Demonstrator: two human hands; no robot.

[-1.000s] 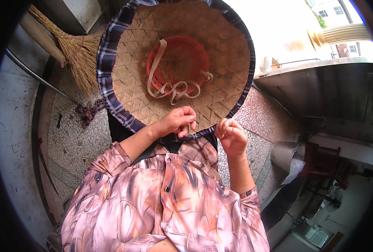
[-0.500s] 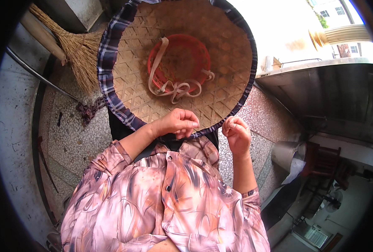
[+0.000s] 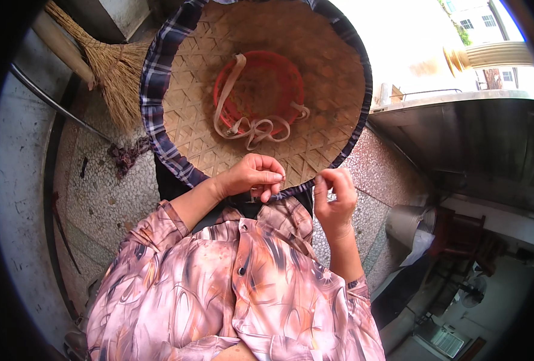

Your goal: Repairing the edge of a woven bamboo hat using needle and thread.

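Observation:
A wide woven bamboo hat (image 3: pixel 189 114) lies with its inside toward me, its edge bound in dark plaid cloth (image 3: pixel 152 114). Inside it sits a red plastic head ring (image 3: pixel 220 90) with a cream strap (image 3: pixel 223 108) tied in a bow. My left hand (image 3: pixel 255 177) is closed in a pinch over the near edge of the hat; what lies between its fingertips is too small to name. Just to its right, my right hand (image 3: pixel 337 198) is raised beside the plaid binding, thumb and fingers pinched together. Anything in that pinch is too fine to make out.
A straw broom (image 3: pixel 119 78) leans at the left, above a dark rag (image 3: pixel 128 157) on the speckled floor (image 3: pixel 107 210). To the right are a metal bucket (image 3: pixel 405 224), a dark wooden chair (image 3: pixel 459 231) and a steel counter (image 3: pixel 459 135).
My right hand has turned and come slightly left, closer to the hat's edge. The left hand stays in nearly the same place, and the hat has shifted very slightly right.

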